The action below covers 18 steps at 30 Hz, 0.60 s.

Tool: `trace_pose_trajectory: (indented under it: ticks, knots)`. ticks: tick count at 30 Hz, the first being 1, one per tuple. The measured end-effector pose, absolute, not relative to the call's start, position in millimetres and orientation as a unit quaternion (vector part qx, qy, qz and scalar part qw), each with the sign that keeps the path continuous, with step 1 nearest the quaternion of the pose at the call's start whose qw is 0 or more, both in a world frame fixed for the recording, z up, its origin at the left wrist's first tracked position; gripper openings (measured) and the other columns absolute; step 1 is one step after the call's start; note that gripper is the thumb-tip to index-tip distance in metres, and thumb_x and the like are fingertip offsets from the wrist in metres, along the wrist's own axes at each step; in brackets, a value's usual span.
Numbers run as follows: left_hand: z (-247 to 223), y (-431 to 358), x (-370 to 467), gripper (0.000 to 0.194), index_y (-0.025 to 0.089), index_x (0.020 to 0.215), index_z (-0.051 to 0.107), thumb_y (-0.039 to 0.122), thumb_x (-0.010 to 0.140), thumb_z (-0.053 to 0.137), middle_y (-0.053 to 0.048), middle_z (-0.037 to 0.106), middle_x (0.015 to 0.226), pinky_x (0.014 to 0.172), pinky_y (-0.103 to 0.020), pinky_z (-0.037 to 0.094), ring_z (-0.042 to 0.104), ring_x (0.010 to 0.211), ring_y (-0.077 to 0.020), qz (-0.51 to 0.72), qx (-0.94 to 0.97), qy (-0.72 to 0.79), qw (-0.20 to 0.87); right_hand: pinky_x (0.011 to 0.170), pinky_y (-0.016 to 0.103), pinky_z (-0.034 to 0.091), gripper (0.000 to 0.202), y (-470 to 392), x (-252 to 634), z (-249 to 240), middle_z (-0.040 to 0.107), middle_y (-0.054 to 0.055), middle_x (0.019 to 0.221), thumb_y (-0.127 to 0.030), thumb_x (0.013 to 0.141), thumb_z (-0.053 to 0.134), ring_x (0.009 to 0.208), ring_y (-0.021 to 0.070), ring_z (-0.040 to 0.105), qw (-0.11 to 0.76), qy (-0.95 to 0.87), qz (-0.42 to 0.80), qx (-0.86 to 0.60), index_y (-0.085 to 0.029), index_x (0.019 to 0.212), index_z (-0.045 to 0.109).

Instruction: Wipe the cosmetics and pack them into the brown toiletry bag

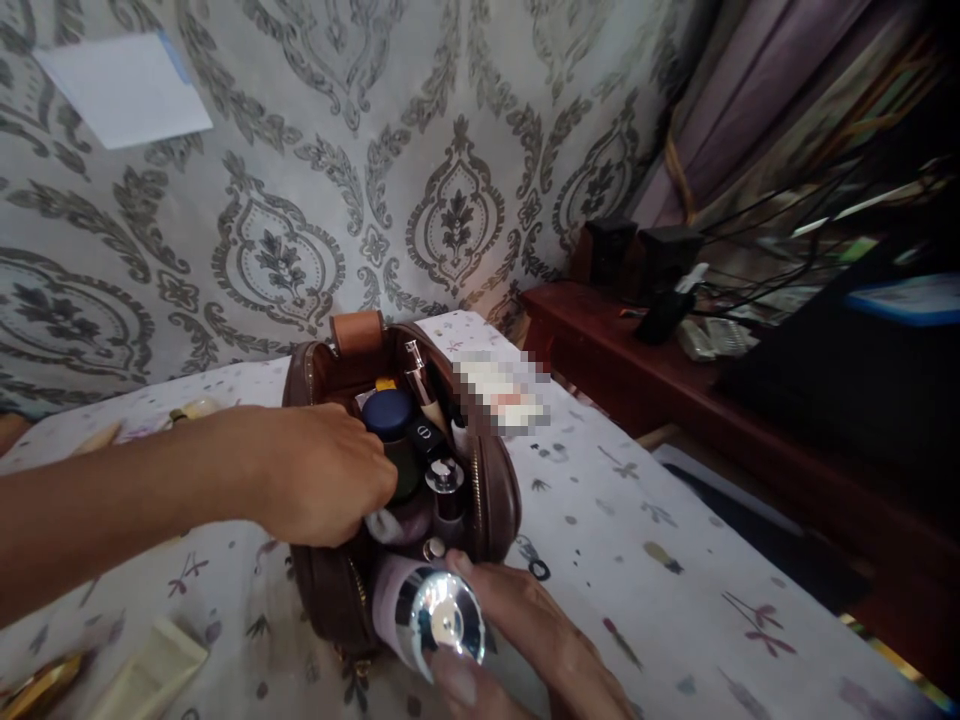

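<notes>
A brown leather cosmetic bag [495, 490] stands open on the table, packed with several bottles and tubes, among them one with a dark blue cap [388, 412]. My left hand [326, 475] reaches into the bag from the left, its fingers curled around a dark bottle below the blue cap. At the bag's near end, my right hand [525, 640] grips a pale pink bottle with a shiny silver cap [442, 615], tilted toward me and touching the bag's rim.
A floral tablecloth [660, 560] covers the table. A blurred white box [502, 392] lies behind the bag. Cream and gold items [150, 670] lie at the near left. A dark wooden shelf [675, 370] with cables and black boxes stands right; patterned wall behind.
</notes>
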<state>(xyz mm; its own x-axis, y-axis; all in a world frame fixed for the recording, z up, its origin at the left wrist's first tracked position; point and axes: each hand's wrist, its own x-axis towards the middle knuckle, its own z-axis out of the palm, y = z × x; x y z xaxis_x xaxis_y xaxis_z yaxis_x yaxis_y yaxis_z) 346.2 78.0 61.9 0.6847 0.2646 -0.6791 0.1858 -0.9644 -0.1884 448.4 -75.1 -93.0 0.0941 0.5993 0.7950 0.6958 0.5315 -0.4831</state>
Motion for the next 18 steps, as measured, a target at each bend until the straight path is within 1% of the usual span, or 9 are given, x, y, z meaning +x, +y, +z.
trace_pose_trajectory:
  ticks: [3,6,10,14,18]
  knots:
    - [64.3,77.6,349.2,0.020,0.018,0.076,0.076,0.009,0.077,0.059,-0.010,0.078,0.082,0.050,-0.031,0.031,0.071,0.073,-0.0233,0.394,-0.909,-0.131,0.048,0.067,0.030,0.068,0.038,-73.2,445.1,-88.9,0.073,0.001,0.114,-0.019,0.085,0.065,0.085,0.0223,0.075,0.577,-0.650,-0.114,-0.481,-0.034,0.120,0.069]
    - [65.4,78.2,352.5,0.019,0.017,0.078,0.076,0.008,0.077,0.060,-0.011,0.079,0.084,0.051,-0.030,0.032,0.070,0.073,-0.0232,0.398,-0.907,-0.132,0.044,0.069,0.031,0.068,0.037,-75.7,443.4,-89.1,0.073,0.002,0.114,-0.019,0.087,0.063,0.085,0.0217,0.075,0.567,-0.650,-0.149,-0.485,-0.033,0.121,0.068]
    - [65.1,78.9,353.4,0.018,0.017,0.075,0.076,0.009,0.078,0.060,-0.011,0.079,0.083,0.050,-0.030,0.032,0.070,0.071,-0.0233,0.400,-0.905,-0.139,0.040,0.071,0.034,0.069,0.047,-79.4,445.8,-96.3,0.073,0.002,0.116,-0.020,0.086,0.064,0.087,0.0241,0.075,0.547,-0.659,-0.170,-0.487,-0.033,0.130,0.063]
    - [64.6,79.7,351.0,0.018,0.017,0.076,0.075,0.010,0.078,0.059,-0.011,0.078,0.083,0.051,-0.030,0.031,0.069,0.073,-0.0242,0.395,-0.906,-0.144,0.039,0.072,0.037,0.069,0.058,-81.7,447.8,-102.8,0.073,-0.001,0.116,-0.018,0.085,0.063,0.092,0.0265,0.074,0.537,-0.661,-0.182,-0.491,-0.035,0.140,0.055]
    - [64.0,80.6,349.7,0.018,0.017,0.080,0.075,0.011,0.080,0.058,-0.012,0.078,0.088,0.054,-0.030,0.034,0.070,0.077,-0.0248,0.381,-0.910,-0.159,0.031,0.074,0.039,0.070,0.063,-86.6,448.4,-102.9,0.069,-0.001,0.124,-0.018,0.084,0.059,0.102,0.0285,0.072,0.507,-0.665,-0.179,-0.519,-0.035,0.145,0.050]
